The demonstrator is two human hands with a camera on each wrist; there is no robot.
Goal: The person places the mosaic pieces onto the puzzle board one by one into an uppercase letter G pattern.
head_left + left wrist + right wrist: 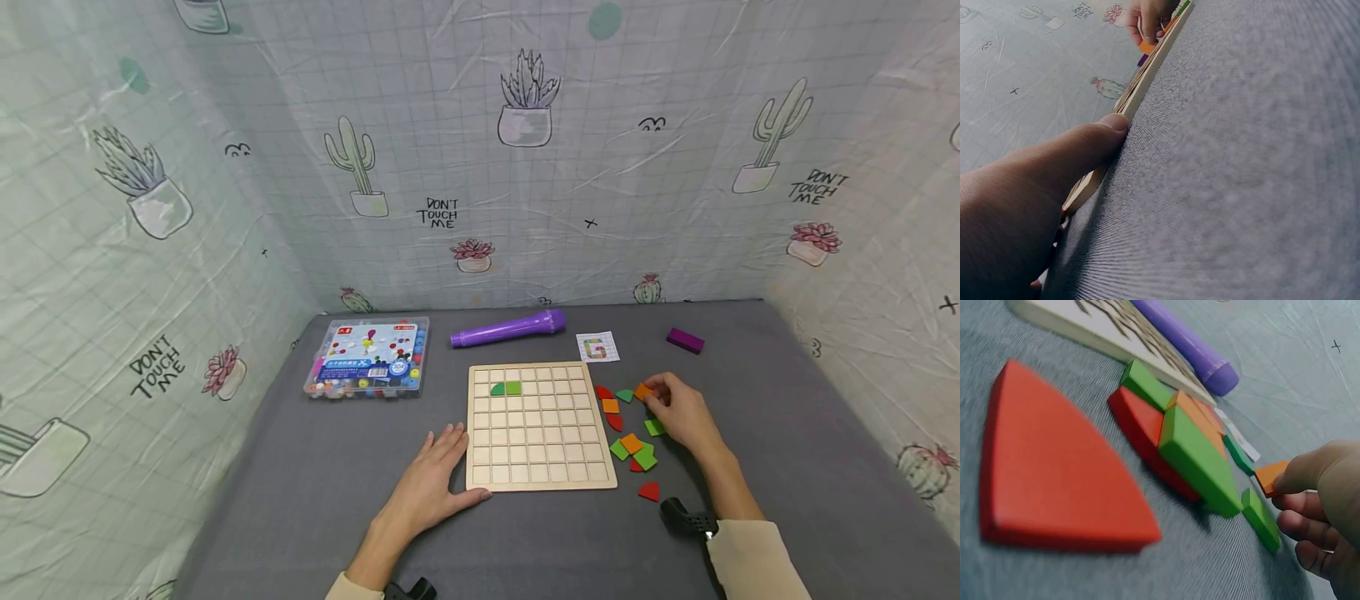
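Beside the wooden board (540,427), right hand (681,412) fingers pinch a half-hidden orange tile (643,391); left hand (435,487) lies flat.

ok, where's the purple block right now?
In the head view the purple block lies at the far right of the grey table, right of the pattern card and beyond the right hand.

The grey bench (787,433) carries a wooden grid board (536,425), loose coloured tiles (633,446) just right of it, a bead box (369,357), a purple pen (507,330), a card (597,347) and a purple block (685,340).
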